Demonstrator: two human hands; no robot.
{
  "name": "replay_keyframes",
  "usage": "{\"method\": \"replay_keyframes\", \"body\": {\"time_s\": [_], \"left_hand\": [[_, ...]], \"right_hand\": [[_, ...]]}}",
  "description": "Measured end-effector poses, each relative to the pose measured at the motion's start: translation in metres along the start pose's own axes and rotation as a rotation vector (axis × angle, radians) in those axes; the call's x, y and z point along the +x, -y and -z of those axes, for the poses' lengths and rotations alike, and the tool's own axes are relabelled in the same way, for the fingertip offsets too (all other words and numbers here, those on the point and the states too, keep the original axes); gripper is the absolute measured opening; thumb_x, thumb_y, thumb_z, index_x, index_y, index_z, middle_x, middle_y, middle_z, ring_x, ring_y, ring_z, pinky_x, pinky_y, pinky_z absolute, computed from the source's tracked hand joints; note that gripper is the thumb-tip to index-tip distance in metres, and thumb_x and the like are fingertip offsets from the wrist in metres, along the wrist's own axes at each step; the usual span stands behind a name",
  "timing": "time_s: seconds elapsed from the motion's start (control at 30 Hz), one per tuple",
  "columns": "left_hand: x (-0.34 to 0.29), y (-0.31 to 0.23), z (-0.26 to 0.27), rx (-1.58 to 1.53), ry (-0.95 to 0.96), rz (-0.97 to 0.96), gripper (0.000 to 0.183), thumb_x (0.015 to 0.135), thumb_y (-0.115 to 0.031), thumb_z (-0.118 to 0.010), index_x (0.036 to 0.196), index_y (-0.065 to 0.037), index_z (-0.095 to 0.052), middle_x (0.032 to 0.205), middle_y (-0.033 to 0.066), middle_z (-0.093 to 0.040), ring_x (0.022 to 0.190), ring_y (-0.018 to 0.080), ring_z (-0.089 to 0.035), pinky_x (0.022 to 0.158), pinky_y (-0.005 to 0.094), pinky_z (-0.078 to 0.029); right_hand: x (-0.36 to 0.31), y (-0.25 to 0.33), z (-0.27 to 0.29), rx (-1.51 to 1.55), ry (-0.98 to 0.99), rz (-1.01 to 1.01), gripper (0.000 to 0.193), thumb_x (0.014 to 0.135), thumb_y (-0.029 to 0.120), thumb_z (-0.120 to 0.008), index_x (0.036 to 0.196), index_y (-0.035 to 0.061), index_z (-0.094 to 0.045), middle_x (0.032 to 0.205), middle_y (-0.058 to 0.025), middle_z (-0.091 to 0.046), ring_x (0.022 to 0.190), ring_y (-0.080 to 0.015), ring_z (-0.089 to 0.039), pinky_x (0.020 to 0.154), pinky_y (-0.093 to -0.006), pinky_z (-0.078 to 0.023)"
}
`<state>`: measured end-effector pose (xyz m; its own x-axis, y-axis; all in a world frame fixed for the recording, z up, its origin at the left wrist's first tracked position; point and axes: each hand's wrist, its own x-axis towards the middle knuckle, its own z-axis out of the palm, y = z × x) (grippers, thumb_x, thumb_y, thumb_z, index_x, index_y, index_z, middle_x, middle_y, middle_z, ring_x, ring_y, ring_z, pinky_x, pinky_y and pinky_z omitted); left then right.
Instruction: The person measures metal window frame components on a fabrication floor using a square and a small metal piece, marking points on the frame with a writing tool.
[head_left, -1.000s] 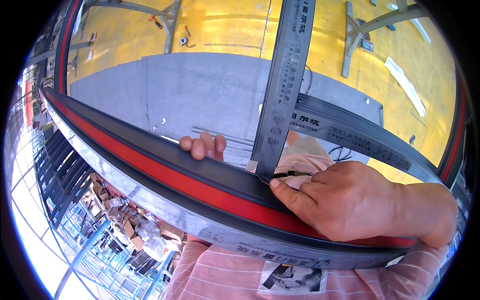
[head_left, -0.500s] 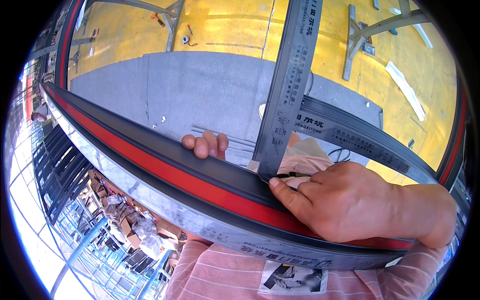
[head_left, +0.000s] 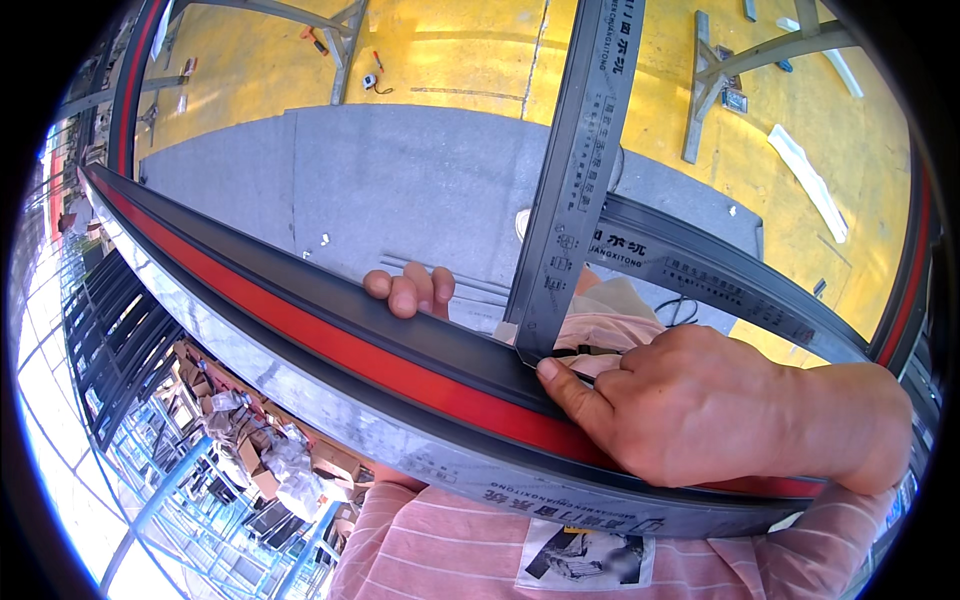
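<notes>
A dark grey window frame (head_left: 250, 262) with a red strip along it crosses in front of my body. From under its far edge, the fingers of my left hand (head_left: 410, 290) curl up over the rim, gripping it; the palm is hidden below. A film-covered crossbar (head_left: 578, 160) meets this frame at a joint right of my left hand. My right hand (head_left: 690, 410) is bent over the frame beside that joint, its thumb pressed at the corner and its other fingers folded down out of sight. A second film-covered bar (head_left: 720, 275) runs off to the right behind my right hand.
Beyond the frame, grey matting (head_left: 220, 190) lies on a yellow floor with a tape measure (head_left: 370, 81), an orange-handled tool (head_left: 314, 40) and a white strip (head_left: 808, 180). Stand legs (head_left: 697, 90) rise there. Dark profiles (head_left: 120, 330) and cardboard boxes (head_left: 258, 468) lie at the left.
</notes>
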<state>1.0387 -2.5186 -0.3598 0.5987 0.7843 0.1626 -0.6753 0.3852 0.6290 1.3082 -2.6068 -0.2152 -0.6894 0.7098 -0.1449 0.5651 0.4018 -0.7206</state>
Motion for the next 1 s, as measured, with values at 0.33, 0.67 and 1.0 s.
{"method": "replay_keyframes", "body": {"time_s": [0.33, 0.67, 1.0], "left_hand": [[0.000, -0.001, 0.007, -0.023, 0.030, 0.020, 0.036, 0.103, -0.035, -0.044, 0.128, -0.011, -0.053, 0.113, 0.0005, -0.067, 0.093, 0.0159, -0.049, 0.088, 0.0367, -0.034], [0.000, -0.005, 0.006, -0.047, 0.005, 0.039, 0.038, 0.101, -0.037, -0.048, 0.127, -0.009, -0.056, 0.113, 0.0029, -0.067, 0.093, 0.0160, -0.050, 0.089, 0.0362, -0.033], [0.000, -0.004, -0.003, -0.090, -0.069, 0.058, 0.039, 0.100, -0.037, -0.051, 0.125, -0.008, -0.058, 0.109, 0.0051, -0.069, 0.091, 0.0167, -0.051, 0.084, 0.0357, -0.035]], "right_hand": [[-0.027, -0.005, 0.006, 0.093, 0.245, -0.138, 0.042, 0.084, 0.009, -0.054, 0.119, -0.0148, -0.059, 0.067, -0.0136, -0.066, 0.056, -0.0268, -0.066, 0.048, -0.0379, -0.052], [-0.029, 0.004, 0.004, -0.092, -0.216, -0.081, 0.042, 0.080, 0.007, -0.062, 0.119, -0.0068, -0.061, 0.060, -0.0022, -0.054, 0.050, -0.0144, -0.057, 0.042, -0.0293, -0.044], [-0.030, 0.006, -0.001, -0.102, -0.220, -0.121, 0.049, 0.082, 0.009, -0.060, 0.130, -0.0034, -0.056, 0.067, -0.0042, -0.057, 0.053, -0.0156, -0.058, 0.042, -0.0284, -0.045]]}}
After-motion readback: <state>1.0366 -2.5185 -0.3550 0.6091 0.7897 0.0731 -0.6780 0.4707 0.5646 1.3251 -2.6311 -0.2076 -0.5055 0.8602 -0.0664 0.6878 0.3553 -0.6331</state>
